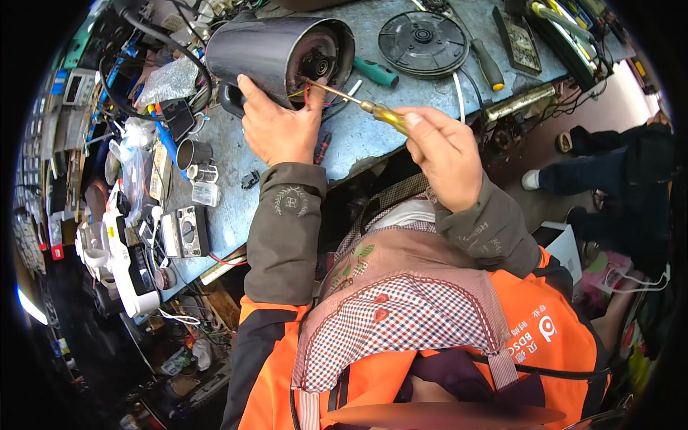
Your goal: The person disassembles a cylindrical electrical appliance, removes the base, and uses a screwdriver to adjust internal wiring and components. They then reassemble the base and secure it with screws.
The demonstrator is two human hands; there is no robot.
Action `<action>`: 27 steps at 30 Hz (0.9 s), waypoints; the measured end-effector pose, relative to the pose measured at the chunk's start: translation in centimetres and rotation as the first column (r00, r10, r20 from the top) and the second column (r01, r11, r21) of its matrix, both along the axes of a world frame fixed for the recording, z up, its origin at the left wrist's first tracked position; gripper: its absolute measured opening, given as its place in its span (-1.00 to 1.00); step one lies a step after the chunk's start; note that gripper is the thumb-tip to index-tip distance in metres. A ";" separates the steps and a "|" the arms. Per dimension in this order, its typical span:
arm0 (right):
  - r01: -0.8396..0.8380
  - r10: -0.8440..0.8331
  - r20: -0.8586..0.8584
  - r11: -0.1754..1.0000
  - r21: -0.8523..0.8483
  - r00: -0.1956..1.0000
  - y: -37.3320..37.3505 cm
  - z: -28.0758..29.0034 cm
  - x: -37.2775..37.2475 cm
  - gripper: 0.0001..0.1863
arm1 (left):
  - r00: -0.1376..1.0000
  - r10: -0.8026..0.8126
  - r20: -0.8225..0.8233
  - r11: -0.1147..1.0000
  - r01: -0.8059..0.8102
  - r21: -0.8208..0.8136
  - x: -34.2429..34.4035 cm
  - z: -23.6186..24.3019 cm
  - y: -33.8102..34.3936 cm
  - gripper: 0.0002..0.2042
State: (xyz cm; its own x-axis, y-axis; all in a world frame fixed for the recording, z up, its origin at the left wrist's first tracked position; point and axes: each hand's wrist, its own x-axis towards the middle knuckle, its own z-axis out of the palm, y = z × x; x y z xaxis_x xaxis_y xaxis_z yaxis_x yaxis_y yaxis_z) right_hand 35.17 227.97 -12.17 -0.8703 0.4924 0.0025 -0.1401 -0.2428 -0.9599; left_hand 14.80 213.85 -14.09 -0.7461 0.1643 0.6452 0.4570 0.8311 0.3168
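Observation:
A dark metal kettle body (pixel 251 54) lies on its side on the workbench, its open base turned to the right. My left hand (pixel 279 127) grips its lower rim, thumb on the outside and fingers at the base opening. In my right hand (pixel 448 154) is a screwdriver (pixel 387 116) with a clear yellow handle, its shaft pointing left into the base. The tip reaches the inside near thin red and yellow wires, beside a round black connector (pixel 319 66). Exactly what the tip touches is too small to tell. Behind the kettle's rim lies a green-handled tool (pixel 376 72).
A round black base plate (pixel 423 43) sits at the back, with another screwdriver (pixel 487 64) right of it. On the left are a multimeter (pixel 185 231), a metal cup (pixel 193 156) and tangled cables. Another person's legs (pixel 595 168) show at the right.

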 end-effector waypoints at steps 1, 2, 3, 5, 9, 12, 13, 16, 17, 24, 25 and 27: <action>0.038 -0.037 -0.012 0.993 0.107 0.999 -0.2 0.1 0.9 -0.64 | 1.000 -0.001 0.022 1.000 0.001 0.004 0.1 0.2 -0.1 0.28; 0.076 -0.072 -0.027 0.974 0.213 0.997 -0.4 0.2 1.8 -0.60 | 0.999 -0.002 0.044 1.000 0.001 0.008 0.2 0.3 -0.1 0.28; 0.085 -0.082 -0.049 0.995 0.051 0.995 -0.4 -0.2 2.3 -0.59 | 0.997 0.001 0.072 1.000 -0.001 0.011 0.3 0.2 -0.2 0.28; 0.084 -0.112 -0.089 0.959 -0.272 0.990 -0.3 -1.5 3.2 -0.57 | 0.994 -0.072 0.078 0.996 0.067 0.060 0.0 0.1 -0.5 0.28; -0.092 0.012 -0.254 0.948 -0.304 0.967 0.6 -2.5 2.6 -0.50 | 0.853 -0.490 0.180 0.819 0.380 0.430 -1.1 -1.5 -4.6 0.12; -0.126 0.051 -0.299 0.963 -0.237 0.953 1.7 -2.3 0.2 -0.65 | 0.840 -0.516 0.164 0.668 0.275 0.692 -3.1 -1.2 -7.7 -0.19; -0.116 0.048 -0.320 0.974 -0.196 0.946 2.6 -2.7 -1.2 -0.70 | 0.847 -0.476 0.235 0.592 0.111 0.798 -3.6 -0.1 -8.0 -0.31; -0.015 -0.012 -0.379 0.998 -0.069 0.925 4.1 -2.7 -6.0 -0.92 | 0.852 -0.329 0.407 0.703 -0.067 0.708 -6.1 1.5 -8.1 -0.23; 0.078 -0.079 -0.385 0.997 -0.018 0.920 4.0 -3.9 -7.8 -0.87 | 0.815 -0.294 0.500 0.762 -0.116 0.637 -7.2 1.2 -8.0 -0.18; 0.117 -0.079 -0.147 0.956 0.269 0.986 3.5 -4.4 -10.1 -0.68 | 0.842 0.174 0.510 0.982 -0.188 -0.025 -13.0 -0.2 -6.4 -0.43; 0.131 -0.092 -0.157 0.958 0.254 0.983 3.5 -4.5 -10.1 -0.67 | 0.846 0.187 0.500 0.978 -0.209 -0.012 -13.1 -0.1 -6.0 -0.45; 0.153 -0.116 -0.172 0.963 0.220 0.978 3.4 -4.6 -10.3 -0.68 | 0.896 0.084 0.436 0.967 -0.179 0.180 -13.9 -1.1 -6.6 -0.48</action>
State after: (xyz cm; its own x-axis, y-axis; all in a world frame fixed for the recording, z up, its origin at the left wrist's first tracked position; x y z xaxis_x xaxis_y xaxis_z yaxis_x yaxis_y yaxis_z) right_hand 24.87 231.41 -16.76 -0.7760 0.5744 0.2605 -0.3086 0.0145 -0.9511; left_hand 0.94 207.23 -15.21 -0.9603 -0.0586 0.2728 0.1318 0.7665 0.6286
